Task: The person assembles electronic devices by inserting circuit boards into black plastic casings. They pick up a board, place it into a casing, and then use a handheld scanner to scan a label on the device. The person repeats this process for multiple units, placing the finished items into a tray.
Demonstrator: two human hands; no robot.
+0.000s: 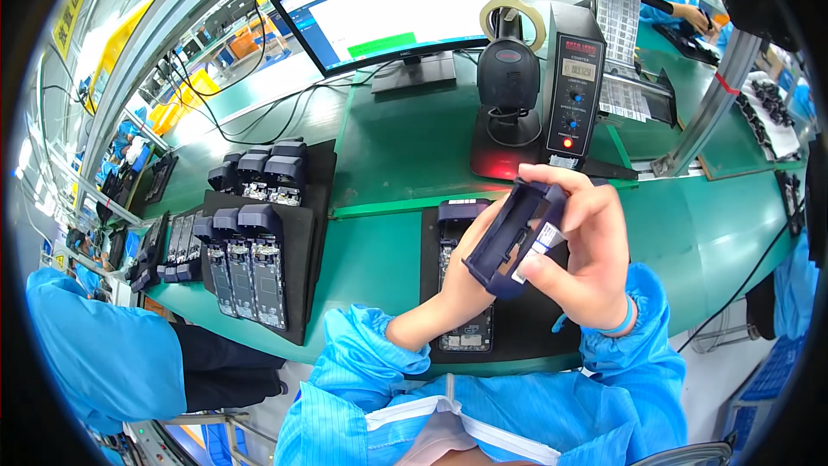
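A dark plastic housing (pixel 492 269), hollow and roughly rectangular, is tilted between my two hands above the bench. My left hand (pixel 457 293) is closed on its lower left side, with most of the fingers hidden behind it. My right hand (pixel 595 250) grips the other side, the fingers curled over the top and the thumb low near a white label (pixel 540 246). Whether that label is fully stuck to the housing I cannot tell. Below my hands an opened handheld device (pixel 466 341) with bare circuitry lies on a black mat (pixel 539 336), partly covered by my left hand and forearm.
Several opened devices (pixel 259 272) rest on black foam (pixel 302 272) at left. Behind stand a monitor (pixel 388 9), a barcode scanner (pixel 509 73) on its stand with a tape roll (pixel 536 22), and a label dispenser (pixel 573 86). Co-workers (pixel 112 345) are at left and far right.
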